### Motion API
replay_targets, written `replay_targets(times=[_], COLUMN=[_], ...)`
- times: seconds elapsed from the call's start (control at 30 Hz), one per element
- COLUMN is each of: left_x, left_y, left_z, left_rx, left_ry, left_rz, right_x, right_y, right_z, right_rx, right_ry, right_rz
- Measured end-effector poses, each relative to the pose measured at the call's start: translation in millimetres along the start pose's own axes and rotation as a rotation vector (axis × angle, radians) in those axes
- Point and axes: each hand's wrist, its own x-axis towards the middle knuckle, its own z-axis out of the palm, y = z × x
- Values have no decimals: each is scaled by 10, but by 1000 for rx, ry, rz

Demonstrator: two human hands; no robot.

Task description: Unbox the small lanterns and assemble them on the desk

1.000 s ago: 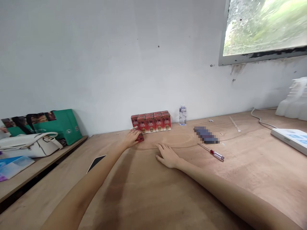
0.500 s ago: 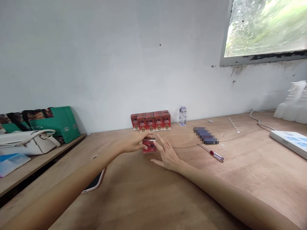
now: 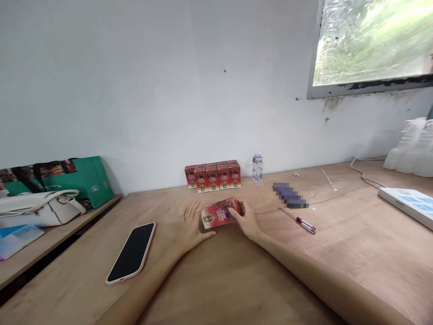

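A small red box (image 3: 219, 213) lies on its side on the wooden table (image 3: 237, 280), held between both my hands. My left hand (image 3: 193, 224) rests flat beside its left end, fingers stretched out and touching it. Fingers of my right hand (image 3: 246, 218) curl round the box's right end. A row of several matching red boxes (image 3: 213, 175) stands upright against the white wall behind it.
A black phone in a pink case (image 3: 132, 251) lies to the left. A red-handled screwdriver (image 3: 299, 219), a blurred dark object (image 3: 290, 195) and a small water bottle (image 3: 257, 166) sit to the right. A white device (image 3: 406, 201) and cable are far right; bags (image 3: 50, 198) are on a side shelf.
My left hand brought one red box from beside the row toward me. It now lies on its side, with my right hand closed on its right end.
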Motion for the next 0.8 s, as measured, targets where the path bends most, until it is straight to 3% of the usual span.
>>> replay_targets(times=[0.1, 0.2, 0.33, 0.57, 0.8], left_x=[-17, 15, 34, 49, 44], left_y=[-21, 8, 24, 39, 39], left_z=[101, 67, 12, 49, 15], left_rx=[1, -88, -186, -213, -277], left_ry=[-5, -67, -103, -23, -27], left_rz=[-75, -106, -135, -164, -168], right_x=[-30, -52, -63, -69, -74], right_y=[25, 16, -9, 51, 92], right_z=[16, 21, -10, -40, -9], right_rx=[127, 144, 27, -121, -235], right_ry=[-97, -120, -148, -212, -183], right_rz=[47, 51, 27, -6, -43])
